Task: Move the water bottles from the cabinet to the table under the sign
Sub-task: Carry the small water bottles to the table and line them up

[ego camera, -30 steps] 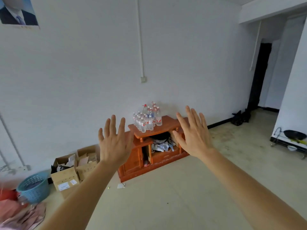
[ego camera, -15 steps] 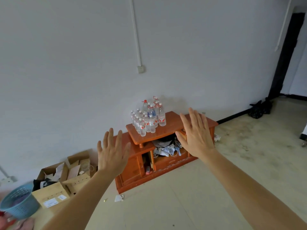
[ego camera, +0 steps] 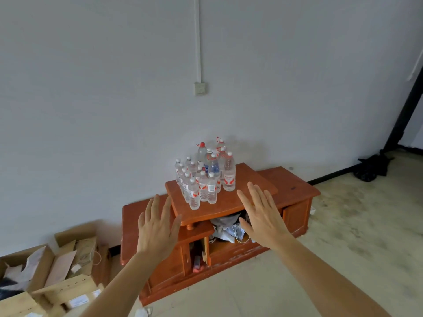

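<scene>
Two bare forearms reach up from the bottom edge. The left hand [ego camera: 158, 227] is raised with its back to the camera. Its grip is apart, the fingers straight and a little spread, and it holds nothing. The right hand [ego camera: 263, 218] is raised the same way, a little higher, its grip also apart and with nothing in it. Neither hand touches the water bottles [ego camera: 203, 181].

On the floor [ego camera: 343, 259] at the lower left stand open cardboard boxes [ego camera: 66, 268] with paper inside.

Beyond the hands the cabinet [ego camera: 295, 186], low and of red-brown wood, stands against the wall [ego camera: 91, 110]. Its raised top board [ego camera: 219, 210] overhangs an open compartment, where a heap of crumpled papers and white cords [ego camera: 229, 231] lies. Left of this a narrow door [ego camera: 207, 247] is ajar. Something red is behind it, and I cannot tell what.

The water bottles stand upright in a tight group on the left part of the raised top board, on the side near the wall. The small ones with white caps are in front, the taller ones behind, some with red caps.

Behind them the wall is white. A white cable duct [ego camera: 198, 37] runs down it to a socket box [ego camera: 201, 88] above the bottles. At the far right a black bag [ego camera: 370, 168] lies on the floor beside a dark door frame [ego camera: 402, 106].
</scene>
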### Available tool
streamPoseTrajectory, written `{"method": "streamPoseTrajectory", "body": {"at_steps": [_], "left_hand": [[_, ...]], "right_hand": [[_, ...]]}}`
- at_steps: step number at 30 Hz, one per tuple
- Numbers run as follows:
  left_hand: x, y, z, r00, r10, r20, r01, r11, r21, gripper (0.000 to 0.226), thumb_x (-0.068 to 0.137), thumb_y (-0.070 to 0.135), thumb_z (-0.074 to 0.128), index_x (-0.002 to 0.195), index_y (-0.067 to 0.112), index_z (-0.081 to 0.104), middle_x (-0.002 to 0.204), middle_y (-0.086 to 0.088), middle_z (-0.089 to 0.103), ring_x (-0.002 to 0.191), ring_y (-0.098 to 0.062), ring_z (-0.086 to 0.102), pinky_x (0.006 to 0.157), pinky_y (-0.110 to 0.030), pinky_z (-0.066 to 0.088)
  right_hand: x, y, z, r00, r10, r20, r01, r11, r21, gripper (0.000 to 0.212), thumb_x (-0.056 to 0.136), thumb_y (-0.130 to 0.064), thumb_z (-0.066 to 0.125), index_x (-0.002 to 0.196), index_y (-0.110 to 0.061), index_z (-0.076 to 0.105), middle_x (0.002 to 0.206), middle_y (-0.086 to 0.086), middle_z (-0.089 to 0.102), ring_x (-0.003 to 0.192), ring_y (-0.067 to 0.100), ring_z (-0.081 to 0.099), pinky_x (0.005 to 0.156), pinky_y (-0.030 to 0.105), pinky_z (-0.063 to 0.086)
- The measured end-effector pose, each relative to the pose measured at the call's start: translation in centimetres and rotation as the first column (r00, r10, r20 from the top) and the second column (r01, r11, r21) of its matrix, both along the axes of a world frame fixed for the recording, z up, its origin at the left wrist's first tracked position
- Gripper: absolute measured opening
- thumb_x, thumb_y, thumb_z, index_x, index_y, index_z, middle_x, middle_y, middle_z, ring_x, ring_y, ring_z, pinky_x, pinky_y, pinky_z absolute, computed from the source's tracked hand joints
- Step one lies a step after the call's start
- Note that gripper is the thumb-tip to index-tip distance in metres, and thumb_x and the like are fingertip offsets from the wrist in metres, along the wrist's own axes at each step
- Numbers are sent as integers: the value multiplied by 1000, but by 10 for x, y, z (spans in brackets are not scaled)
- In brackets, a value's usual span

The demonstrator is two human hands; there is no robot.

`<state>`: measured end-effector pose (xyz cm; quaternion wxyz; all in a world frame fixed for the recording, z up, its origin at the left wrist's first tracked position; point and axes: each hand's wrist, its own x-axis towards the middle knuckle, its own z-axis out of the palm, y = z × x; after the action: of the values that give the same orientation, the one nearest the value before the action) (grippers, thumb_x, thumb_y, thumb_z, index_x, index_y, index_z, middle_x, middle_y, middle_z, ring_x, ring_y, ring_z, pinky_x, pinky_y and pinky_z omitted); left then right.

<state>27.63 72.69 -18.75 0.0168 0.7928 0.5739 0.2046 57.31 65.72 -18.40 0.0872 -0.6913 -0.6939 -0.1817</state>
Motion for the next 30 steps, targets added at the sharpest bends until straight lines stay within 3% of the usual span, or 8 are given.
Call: {"method": "streamPoseTrajectory", "body": {"at_steps": [3, 8, 13, 17, 21, 26, 30], "left_hand": [[17, 74, -2, 1000, -6, 1, 6, 998, -62, 71, 101, 61, 14, 162, 25, 10, 170, -8, -1, 156, -30, 3, 124, -51, 12], [56, 184, -12, 999, -39, -1, 39, 991, -128, 72, 101, 60, 24, 161, 23, 12, 169, -10, 3, 156, -30, 8, 123, -50, 17], [96, 265, -62, 999, -33, -14, 28, 972, -232, 77, 101, 57, 41, 161, 24, 6, 169, -8, 2, 156, -29, 6, 122, -52, 20], [133, 334, -112, 997, 71, -27, -75, 924, -376, 86, 99, 56, 48, 161, 21, 1, 169, -9, 1, 156, -31, 5, 120, -53, 24], [161, 400, -140, 979, 196, -56, -195, 820, -538, 91, 97, 55, 54, 161, 19, -1, 169, -11, 3, 156, -31, 4, 120, -56, 24], [193, 469, -162, 942, 335, -2, -267, 747, -609, 96, 94, 55, 59, 161, 19, -1, 169, -11, 8, 155, -32, 6, 121, -57, 24], [206, 491, -191, 941, 337, 18, -250, 731, -635, 106, 89, 63, 62, 160, 24, -5, 169, -8, 9, 154, -32, 11, 119, -57, 25]], "right_hand": [[20, 66, 0, 999, -38, -37, 37, 999, -28, 92, 89, -45, 70, 160, -16, 19, 163, 25, 23, 146, 41, 36, 115, 53, 34], [59, 157, -8, 990, -103, -99, 94, 992, -88, 84, 96, -45, 60, 161, -18, 12, 165, 23, 17, 150, 39, 28, 117, 51, 37], [107, 241, -54, 980, -127, -151, 99, 979, -178, 87, 98, -45, 57, 161, -21, 4, 167, 21, 9, 152, 36, 23, 120, 49, 33], [149, 337, -100, 959, -142, -246, 74, 961, -267, 91, 100, -48, 53, 160, -23, -11, 168, 19, 0, 154, 34, 17, 124, 47, 26], [178, 426, -130, 934, -125, -336, 5, 942, -335, 97, 99, -51, 55, 158, -26, -17, 168, 19, 4, 153, 35, 22, 120, 45, 29], [196, 527, -156, 896, -36, -443, -147, 916, -372, 100, 97, -51, 59, 159, -30, -16, 169, 13, 6, 150, 34, 30, 115, 47, 41], [183, 571, -196, 779, -97, -619, -251, 857, -451, 100, 93, -57, 61, 160, -35, -10, 171, 4, 6, 154, 29, 22, 115, 52, 37]]}}
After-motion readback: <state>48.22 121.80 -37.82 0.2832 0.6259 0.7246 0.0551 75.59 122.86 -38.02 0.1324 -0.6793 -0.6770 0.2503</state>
